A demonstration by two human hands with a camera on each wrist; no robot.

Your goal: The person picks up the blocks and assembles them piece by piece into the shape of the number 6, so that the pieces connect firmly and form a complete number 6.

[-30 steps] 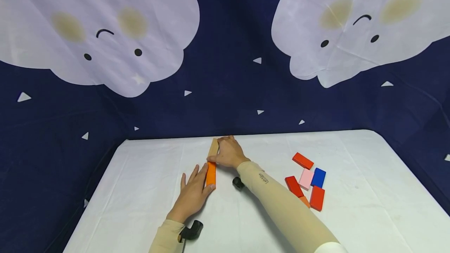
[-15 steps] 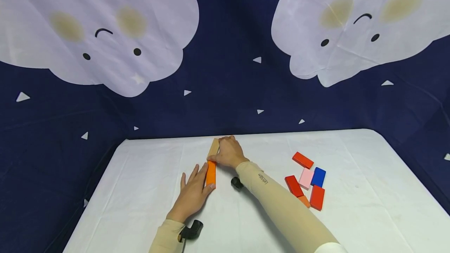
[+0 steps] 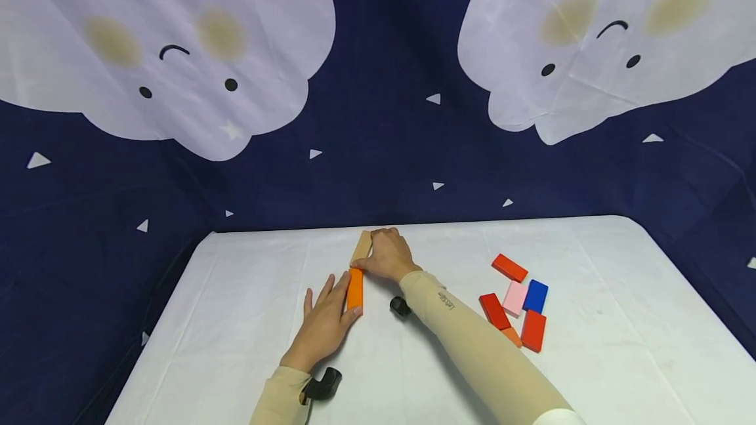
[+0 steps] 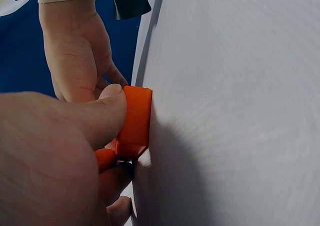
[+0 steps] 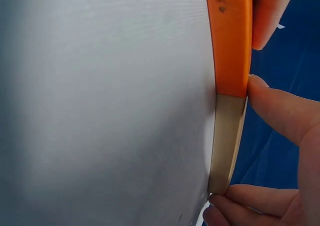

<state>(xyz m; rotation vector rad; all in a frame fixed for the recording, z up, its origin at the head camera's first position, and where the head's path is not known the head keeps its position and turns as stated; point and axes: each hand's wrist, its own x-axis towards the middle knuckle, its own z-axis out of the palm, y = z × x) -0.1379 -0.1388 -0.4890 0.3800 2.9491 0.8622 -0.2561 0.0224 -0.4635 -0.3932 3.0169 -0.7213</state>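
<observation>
An orange block (image 3: 355, 290) and a tan wooden block (image 3: 361, 248) stand end to end on the white table, the tan one leaning slightly right. My left hand (image 3: 321, 330) grips the orange block, thumb at its near end and fingers along its left side. My right hand (image 3: 386, 254) holds the tan block between thumb and fingers, the thumb beside the joint. In the right wrist view the ends of the orange block (image 5: 231, 45) and tan block (image 5: 226, 141) touch. The left wrist view shows my left thumb pressed on the orange block (image 4: 137, 118).
To the right on the table (image 3: 608, 294) lie several loose blocks: red ones (image 3: 510, 267), a pink one (image 3: 515, 298), a blue one (image 3: 535, 296) and an orange one (image 3: 512, 336) partly behind my right sleeve. A dark blue cloth with clouds hangs behind the table.
The far end of the tan block has swung slightly to the right together with my right hand. My left hand and the orange block have hardly moved.
</observation>
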